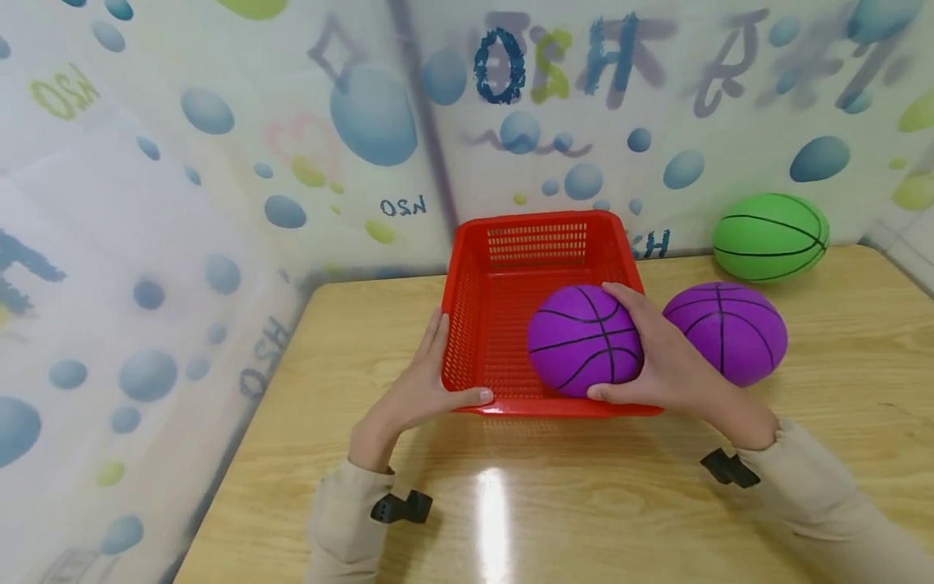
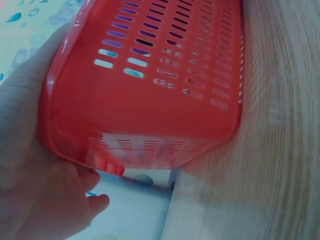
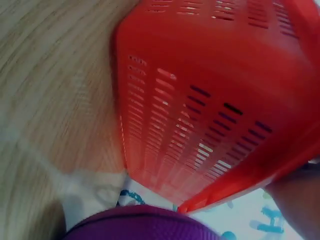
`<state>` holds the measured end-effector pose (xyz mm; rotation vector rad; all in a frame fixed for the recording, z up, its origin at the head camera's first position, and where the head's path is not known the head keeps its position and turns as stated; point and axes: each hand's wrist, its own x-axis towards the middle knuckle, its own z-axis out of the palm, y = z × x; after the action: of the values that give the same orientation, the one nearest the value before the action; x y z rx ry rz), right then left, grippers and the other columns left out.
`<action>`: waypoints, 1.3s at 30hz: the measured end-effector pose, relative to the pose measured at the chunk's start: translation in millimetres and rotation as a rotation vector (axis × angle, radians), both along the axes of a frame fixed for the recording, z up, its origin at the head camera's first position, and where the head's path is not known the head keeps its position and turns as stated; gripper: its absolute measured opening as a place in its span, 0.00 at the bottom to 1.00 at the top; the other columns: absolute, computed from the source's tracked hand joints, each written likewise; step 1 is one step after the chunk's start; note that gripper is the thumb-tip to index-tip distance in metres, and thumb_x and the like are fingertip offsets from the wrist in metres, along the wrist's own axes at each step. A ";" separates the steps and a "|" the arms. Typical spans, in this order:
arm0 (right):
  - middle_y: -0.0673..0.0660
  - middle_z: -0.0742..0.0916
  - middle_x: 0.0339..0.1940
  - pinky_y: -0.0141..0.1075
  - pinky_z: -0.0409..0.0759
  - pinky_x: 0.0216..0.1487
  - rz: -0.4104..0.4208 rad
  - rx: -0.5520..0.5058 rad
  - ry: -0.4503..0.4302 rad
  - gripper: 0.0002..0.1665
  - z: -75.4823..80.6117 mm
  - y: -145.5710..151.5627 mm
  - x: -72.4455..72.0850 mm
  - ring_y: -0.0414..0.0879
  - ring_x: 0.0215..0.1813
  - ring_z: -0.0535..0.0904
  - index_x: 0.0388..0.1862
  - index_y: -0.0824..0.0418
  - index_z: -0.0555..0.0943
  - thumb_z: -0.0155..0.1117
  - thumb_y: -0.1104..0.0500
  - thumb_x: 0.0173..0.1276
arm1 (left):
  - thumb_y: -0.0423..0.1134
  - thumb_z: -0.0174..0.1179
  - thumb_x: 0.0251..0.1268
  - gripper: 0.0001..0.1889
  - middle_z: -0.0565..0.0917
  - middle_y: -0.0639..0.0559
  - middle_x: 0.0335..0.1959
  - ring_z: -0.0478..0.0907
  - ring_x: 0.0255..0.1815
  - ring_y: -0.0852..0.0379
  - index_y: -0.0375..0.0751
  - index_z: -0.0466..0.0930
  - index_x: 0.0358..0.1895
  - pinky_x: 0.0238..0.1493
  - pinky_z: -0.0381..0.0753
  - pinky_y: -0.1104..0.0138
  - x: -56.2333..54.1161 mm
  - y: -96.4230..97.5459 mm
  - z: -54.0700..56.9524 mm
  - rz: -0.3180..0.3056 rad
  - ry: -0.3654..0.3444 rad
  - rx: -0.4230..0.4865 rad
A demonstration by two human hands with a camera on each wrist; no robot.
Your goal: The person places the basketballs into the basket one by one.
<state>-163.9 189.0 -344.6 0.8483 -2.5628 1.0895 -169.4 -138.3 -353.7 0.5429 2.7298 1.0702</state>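
A red plastic basket (image 1: 540, 407) with slotted walls stands on the wooden table. My left hand (image 1: 416, 397) holds its near left corner, thumb over the front rim and fingers along the left side; the left wrist view shows this hand (image 2: 40, 185) against the basket's rim (image 2: 47, 107). Inside the basket's near right part is a purple ball (image 1: 580, 341) with black basketball lines. My right hand (image 1: 667, 357) grips that ball from its right side, thumb at the near side and fingers at the far side. The palm side of this hand is hidden.
A second purple ball (image 1: 737, 337) lies just right of the basket, partly behind my right hand. Farther back sits a green ball (image 1: 769, 237) near the backdrop. A white printed curtain (image 1: 292, 146) borders the wooden table (image 1: 584, 503) at the back and left.
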 end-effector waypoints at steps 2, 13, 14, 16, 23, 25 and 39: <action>0.60 0.70 0.62 0.53 0.75 0.45 -0.011 0.021 -0.021 0.64 -3.0 1.0 -0.4 0.54 0.54 0.72 0.71 0.56 0.54 0.81 0.47 0.40 | 0.66 0.65 0.43 0.64 0.26 0.62 0.73 0.38 0.73 0.54 0.49 0.27 0.74 0.64 0.59 0.52 -0.1 2.6 0.2 -0.004 -0.009 0.001; 0.57 0.71 0.63 0.52 0.74 0.50 -0.029 0.111 -0.026 0.43 -3.5 -0.7 -5.3 0.52 0.56 0.71 0.65 0.58 0.64 0.70 0.45 0.55 | 0.65 0.66 0.44 0.64 0.24 0.65 0.72 0.40 0.73 0.52 0.51 0.25 0.73 0.63 0.60 0.51 0.9 1.2 1.9 0.003 -0.023 0.027; 0.57 0.72 0.62 0.52 0.75 0.49 -0.032 0.109 -0.027 0.42 -3.7 -0.8 -5.1 0.52 0.55 0.71 0.65 0.58 0.64 0.70 0.45 0.56 | 0.65 0.66 0.44 0.64 0.24 0.66 0.72 0.40 0.72 0.52 0.51 0.25 0.74 0.62 0.61 0.51 0.9 0.8 1.8 0.004 -0.023 0.026; 0.58 0.72 0.62 0.53 0.75 0.49 -0.033 0.108 -0.021 0.42 -4.8 -0.8 -4.9 0.53 0.55 0.71 0.65 0.59 0.64 0.70 0.45 0.56 | 0.65 0.66 0.44 0.64 0.24 0.66 0.72 0.40 0.73 0.52 0.51 0.25 0.73 0.63 0.61 0.51 1.0 0.5 1.8 0.002 -0.020 0.026; 0.54 0.75 0.60 0.45 0.71 0.56 -0.030 0.003 0.028 0.26 -8.9 6.1 -3.3 0.48 0.59 0.70 0.60 0.56 0.71 0.63 0.57 0.64 | 0.65 0.66 0.44 0.64 0.25 0.65 0.72 0.41 0.72 0.52 0.51 0.26 0.74 0.63 0.60 0.52 0.8 2.6 0.8 0.002 -0.025 0.028; 0.54 0.78 0.57 0.35 0.71 0.56 -0.022 -0.067 0.053 0.20 -6.6 11.7 -4.2 0.44 0.58 0.71 0.57 0.58 0.75 0.60 0.64 0.66 | 0.65 0.66 0.44 0.64 0.25 0.65 0.72 0.41 0.72 0.52 0.51 0.26 0.74 0.63 0.60 0.52 1.4 2.7 0.3 -0.001 -0.033 0.029; 0.64 0.60 0.71 0.60 0.47 0.66 -0.506 -0.217 -0.066 0.40 33.5 79.3 -36.5 0.59 0.71 0.50 0.72 0.63 0.55 0.57 0.51 0.66 | 0.64 0.65 0.46 0.63 0.25 0.62 0.73 0.39 0.73 0.53 0.50 0.26 0.74 0.64 0.58 0.53 0.9 2.1 3.2 -0.010 -0.028 0.028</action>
<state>-200.4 268.4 -311.0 0.0988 -2.4442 1.2039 -168.4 -136.2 -350.5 0.5407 2.6891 1.1075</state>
